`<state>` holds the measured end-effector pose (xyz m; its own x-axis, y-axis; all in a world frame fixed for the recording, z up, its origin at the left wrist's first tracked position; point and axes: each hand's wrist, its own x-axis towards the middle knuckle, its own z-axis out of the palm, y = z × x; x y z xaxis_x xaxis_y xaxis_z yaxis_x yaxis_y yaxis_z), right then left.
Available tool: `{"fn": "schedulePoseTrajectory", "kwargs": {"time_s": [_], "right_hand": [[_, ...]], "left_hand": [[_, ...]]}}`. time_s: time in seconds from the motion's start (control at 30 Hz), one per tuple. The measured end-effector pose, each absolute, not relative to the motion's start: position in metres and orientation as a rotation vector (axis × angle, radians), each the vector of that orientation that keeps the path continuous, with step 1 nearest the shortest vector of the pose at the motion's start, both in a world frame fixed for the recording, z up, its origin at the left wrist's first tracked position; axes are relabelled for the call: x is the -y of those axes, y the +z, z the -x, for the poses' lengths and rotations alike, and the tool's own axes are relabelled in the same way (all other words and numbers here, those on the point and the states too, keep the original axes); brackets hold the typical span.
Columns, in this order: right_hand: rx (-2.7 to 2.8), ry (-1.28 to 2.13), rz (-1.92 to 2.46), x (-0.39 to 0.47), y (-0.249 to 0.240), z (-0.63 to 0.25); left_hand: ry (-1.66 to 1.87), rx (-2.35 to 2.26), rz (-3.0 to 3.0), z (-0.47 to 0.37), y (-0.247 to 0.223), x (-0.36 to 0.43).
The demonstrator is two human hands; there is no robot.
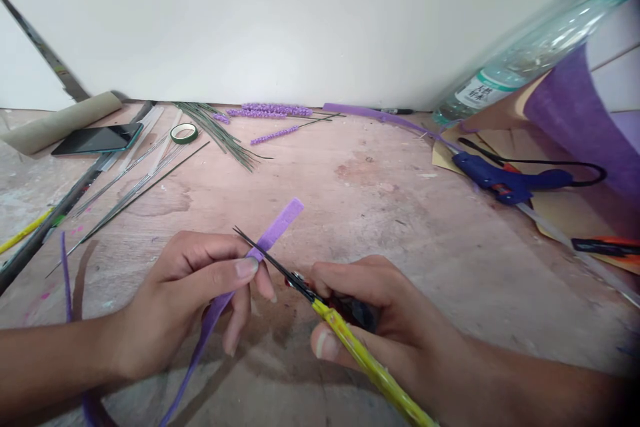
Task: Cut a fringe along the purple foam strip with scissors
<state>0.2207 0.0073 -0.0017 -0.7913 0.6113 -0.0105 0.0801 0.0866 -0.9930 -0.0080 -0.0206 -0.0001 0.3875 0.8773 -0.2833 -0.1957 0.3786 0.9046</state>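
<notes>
My left hand [200,293] pinches a purple felt strip [280,223] between thumb and fingers. A short flat end sticks out past the fingertips, and the long remainder hangs below the hand and loops by the forearm. My right hand [370,313] grips a pair of scissors [360,350] with dark blades and a yellow handle. Their narrow blades lie across the strip just beyond my left thumb, tips slightly apart. Whether they are cutting into the felt I cannot tell.
At the back lie green stems [220,133], purple flower spikes [277,110] and a green tape roll [184,133]. A phone [97,139], cardboard tube [65,121] and wires [130,190] are left. On the right are a blue glue gun [505,177] and a plastic bottle [530,53].
</notes>
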Motion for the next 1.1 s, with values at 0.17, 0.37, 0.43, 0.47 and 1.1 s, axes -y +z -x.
{"fn": "schedulePoseTrajectory", "kwargs": {"time_s": [0.17,0.37,0.43,0.47,1.1], "right_hand": [[1.963,1.685,0.702,-0.0078,-0.0008,-0.2195],[1.965,1.685,0.705,-0.0084,0.0001,-0.2195],[1.995,1.675,0.729,-0.0088,-0.0004,-0.2201],[2.015,1.668,0.745,-0.0091,-0.0006,-0.2204],[2.264,1.178,0.832,-0.0101,0.0015,-0.2191]], "left_hand": [[0.83,-0.893,-0.901,0.0065,0.0,0.0198],[0.829,-0.888,-0.88,0.0066,-0.0021,0.0187],[0.834,-0.896,-0.873,0.0068,-0.003,0.0188],[0.837,-0.899,-0.875,0.0069,-0.0035,0.019],[0.927,-1.034,-1.207,0.01,-0.0083,0.0223]]}}
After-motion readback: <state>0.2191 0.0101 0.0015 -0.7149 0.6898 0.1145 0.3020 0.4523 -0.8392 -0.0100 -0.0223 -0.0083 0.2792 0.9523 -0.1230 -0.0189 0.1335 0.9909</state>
